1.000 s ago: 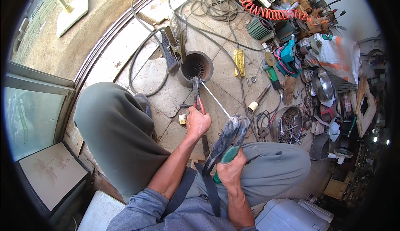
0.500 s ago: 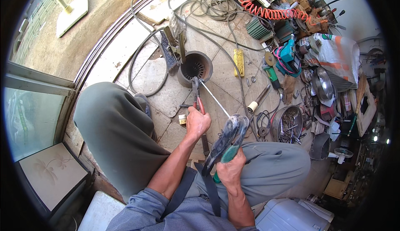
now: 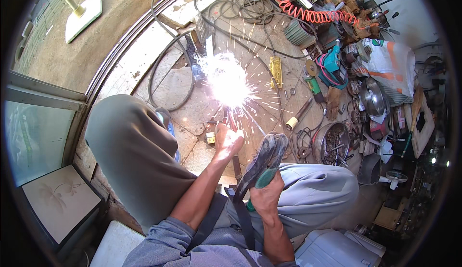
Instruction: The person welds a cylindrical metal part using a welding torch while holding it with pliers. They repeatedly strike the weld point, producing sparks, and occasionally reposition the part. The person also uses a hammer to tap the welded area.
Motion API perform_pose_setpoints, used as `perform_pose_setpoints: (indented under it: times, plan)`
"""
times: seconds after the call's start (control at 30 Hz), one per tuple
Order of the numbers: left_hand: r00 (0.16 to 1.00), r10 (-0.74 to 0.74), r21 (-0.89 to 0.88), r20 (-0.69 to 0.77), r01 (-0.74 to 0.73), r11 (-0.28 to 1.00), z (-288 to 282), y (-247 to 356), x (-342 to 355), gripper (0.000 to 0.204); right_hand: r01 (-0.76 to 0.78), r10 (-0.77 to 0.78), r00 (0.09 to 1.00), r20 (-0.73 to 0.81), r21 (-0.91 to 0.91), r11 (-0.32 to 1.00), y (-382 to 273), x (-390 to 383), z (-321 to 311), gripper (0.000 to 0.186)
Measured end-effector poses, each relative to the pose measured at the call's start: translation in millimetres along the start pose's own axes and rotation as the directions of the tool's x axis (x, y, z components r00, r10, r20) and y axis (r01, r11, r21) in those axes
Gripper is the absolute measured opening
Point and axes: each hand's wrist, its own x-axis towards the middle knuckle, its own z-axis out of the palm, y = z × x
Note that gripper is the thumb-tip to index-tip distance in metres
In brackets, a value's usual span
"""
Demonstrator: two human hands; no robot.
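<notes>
A pale tiled floor (image 3: 175, 88) spreads under the scene, its middle partly hidden by a white glare (image 3: 227, 80). A dark cable (image 3: 150, 82) loops across its left side, and a small container (image 3: 211, 137) sits nearer. On the right lie a yellow block (image 3: 275, 69), a green grinder (image 3: 315, 90), a brown glove (image 3: 333, 104), a cream-ended tube (image 3: 302, 112) and, nearer, a round metal pan (image 3: 315, 146).

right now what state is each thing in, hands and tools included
Bright glare, throwing sparks
Left hand, closed on pliers
Pliers, jaws hidden by bright glare
Right hand, closed on electrode holder
Rod, jutting from electrode holder
Orange hose, coiled
Round pan, holding metal parts
Green grinder, lying unheld
</notes>
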Motion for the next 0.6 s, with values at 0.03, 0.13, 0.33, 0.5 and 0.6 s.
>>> perform_pose_setpoints:
  times: [0.03,0.13,0.33,0.5,0.6]
  plan:
    - [1.000,-0.010,0.011,-0.009,0.010,1.000,0.1,-0.3,1.4,0.056,0.005,-0.005,1.000,-0.002,-0.012,1.000,-4.6,0.7,0.4,0.032]
    - [1.000,0.004,-0.020,-0.019,-0.004,1.000,-1.6,2.8,-2.6,0.057,-0.030,0.030,1.000,0.006,-0.027,0.999,-10.0,-0.2,-0.9,0.032]
    - [0.997,0.064,0.058,-0.050,-0.061,0.996,-1.3,-0.1,0.0,0.046,-0.019,0.019,1.000,0.006,-0.054,0.998,-5.0,-0.7,-2.0,0.039]
    - [0.999,0.003,-0.020,0.050,-0.002,1.000,-2.7,3.7,3.8,0.036,-0.123,0.123,0.991,0.055,-0.003,0.992,-12.8,-1.8,-5.2,0.029]
    - [0.992,-0.056,-0.011,0.117,0.058,0.998,-9.1,14.7,-1.8,0.048,-0.102,0.102,0.993,0.057,-0.012,0.995,-11.3,-2.2,-6.8,0.029]
